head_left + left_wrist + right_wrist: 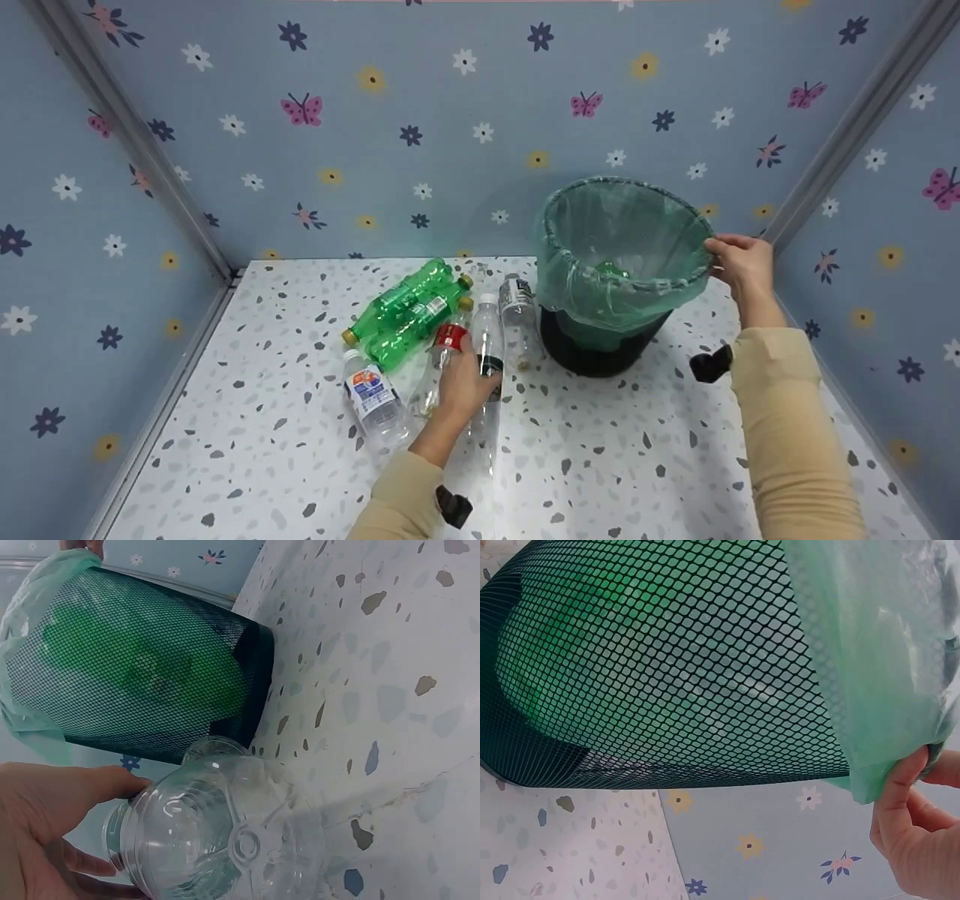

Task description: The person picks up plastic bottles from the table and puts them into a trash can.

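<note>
In the head view my left hand grips a clear plastic bottle with a white cap and a dark label, lying on the table. Its thumb and fingers go round the bottle's middle; the left wrist view shows the bottle's ribbed base up close. Beside it lies a red-labelled clear bottle, partly behind the hand. My right hand pinches the rim of a black mesh bin at its right side, over the green bag that lines it. Something green shows inside the bin.
Two green bottles lie at the back left of the speckled table. A clear bottle with a blue and orange label lies nearer, and another clear bottle lies against the bin's left side. Flowered walls enclose the table.
</note>
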`<move>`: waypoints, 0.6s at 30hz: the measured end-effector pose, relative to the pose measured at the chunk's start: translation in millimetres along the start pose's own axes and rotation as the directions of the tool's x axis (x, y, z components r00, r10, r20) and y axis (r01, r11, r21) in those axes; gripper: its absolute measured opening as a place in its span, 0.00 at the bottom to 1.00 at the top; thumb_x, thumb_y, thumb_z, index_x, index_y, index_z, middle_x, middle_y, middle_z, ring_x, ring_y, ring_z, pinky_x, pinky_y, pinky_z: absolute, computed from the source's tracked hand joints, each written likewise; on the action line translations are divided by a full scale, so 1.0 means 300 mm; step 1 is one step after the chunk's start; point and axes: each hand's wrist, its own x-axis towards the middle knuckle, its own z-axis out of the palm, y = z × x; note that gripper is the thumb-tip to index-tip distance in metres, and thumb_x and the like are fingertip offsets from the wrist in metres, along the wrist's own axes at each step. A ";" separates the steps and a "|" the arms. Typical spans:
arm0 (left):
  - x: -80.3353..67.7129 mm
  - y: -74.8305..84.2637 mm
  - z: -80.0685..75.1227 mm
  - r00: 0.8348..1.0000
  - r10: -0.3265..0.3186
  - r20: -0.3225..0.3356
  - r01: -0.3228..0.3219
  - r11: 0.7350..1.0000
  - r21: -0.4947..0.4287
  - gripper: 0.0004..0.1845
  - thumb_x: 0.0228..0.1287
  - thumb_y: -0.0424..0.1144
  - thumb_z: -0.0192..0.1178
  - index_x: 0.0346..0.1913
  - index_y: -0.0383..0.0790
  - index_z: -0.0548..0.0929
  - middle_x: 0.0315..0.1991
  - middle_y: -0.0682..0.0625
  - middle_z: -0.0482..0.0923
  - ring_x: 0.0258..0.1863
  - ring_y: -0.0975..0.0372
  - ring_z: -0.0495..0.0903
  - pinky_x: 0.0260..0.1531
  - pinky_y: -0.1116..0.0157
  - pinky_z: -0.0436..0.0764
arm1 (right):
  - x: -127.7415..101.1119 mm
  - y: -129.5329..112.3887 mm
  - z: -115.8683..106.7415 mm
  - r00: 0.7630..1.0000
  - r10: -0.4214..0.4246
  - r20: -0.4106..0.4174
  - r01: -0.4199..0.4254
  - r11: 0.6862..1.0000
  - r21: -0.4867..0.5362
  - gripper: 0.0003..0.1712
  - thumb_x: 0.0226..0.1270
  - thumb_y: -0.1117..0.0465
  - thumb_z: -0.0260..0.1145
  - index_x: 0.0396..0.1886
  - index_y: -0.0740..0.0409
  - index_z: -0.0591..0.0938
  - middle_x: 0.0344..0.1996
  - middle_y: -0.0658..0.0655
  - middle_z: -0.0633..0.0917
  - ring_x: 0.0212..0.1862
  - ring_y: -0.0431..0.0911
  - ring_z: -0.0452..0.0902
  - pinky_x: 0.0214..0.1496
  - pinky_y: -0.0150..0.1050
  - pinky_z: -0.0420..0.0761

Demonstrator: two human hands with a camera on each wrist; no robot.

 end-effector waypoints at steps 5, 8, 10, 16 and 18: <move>0.017 0.033 -0.037 1.000 0.002 -0.016 -0.002 1.000 -0.005 0.42 0.40 0.38 0.70 0.58 0.30 0.60 0.38 0.31 0.72 0.30 0.44 0.76 0.28 0.53 0.77 | -0.003 0.001 0.000 1.000 -0.003 -0.002 0.003 1.000 0.021 0.13 0.60 0.63 0.60 0.44 0.62 0.74 0.30 0.51 0.74 0.26 0.37 0.74 0.23 0.25 0.74; 0.030 0.057 -0.067 1.000 0.011 -0.029 -0.011 1.000 0.000 0.42 0.43 0.39 0.69 0.62 0.34 0.58 0.44 0.31 0.70 0.34 0.43 0.76 0.31 0.50 0.75 | -0.005 0.003 -0.001 1.000 -0.009 0.002 0.009 0.999 0.043 0.09 0.60 0.64 0.60 0.39 0.61 0.74 0.29 0.51 0.74 0.25 0.38 0.74 0.23 0.25 0.74; 0.039 0.075 -0.087 0.998 0.029 -0.048 -0.028 1.000 0.009 0.42 0.44 0.39 0.68 0.62 0.36 0.58 0.45 0.32 0.70 0.36 0.44 0.76 0.31 0.50 0.75 | -0.005 0.002 -0.002 1.000 -0.010 0.003 0.009 0.999 0.041 0.08 0.60 0.64 0.60 0.38 0.60 0.74 0.29 0.51 0.74 0.25 0.37 0.74 0.23 0.25 0.74; 0.071 0.133 -0.151 0.990 0.107 -0.092 -0.105 0.994 0.024 0.41 0.46 0.38 0.67 0.63 0.37 0.58 0.45 0.35 0.70 0.39 0.47 0.74 0.29 0.54 0.77 | -0.004 0.001 -0.001 1.000 -0.011 0.002 0.011 1.000 0.021 0.08 0.60 0.63 0.59 0.38 0.61 0.74 0.30 0.52 0.73 0.25 0.38 0.73 0.22 0.25 0.74; 0.082 0.154 -0.170 0.987 0.132 -0.094 -0.130 0.991 0.032 0.41 0.46 0.37 0.67 0.64 0.37 0.57 0.46 0.35 0.70 0.39 0.47 0.74 0.29 0.55 0.77 | -0.003 0.001 -0.001 1.000 -0.013 0.003 0.013 0.999 0.029 0.07 0.60 0.64 0.59 0.37 0.61 0.74 0.29 0.52 0.73 0.25 0.38 0.73 0.22 0.25 0.74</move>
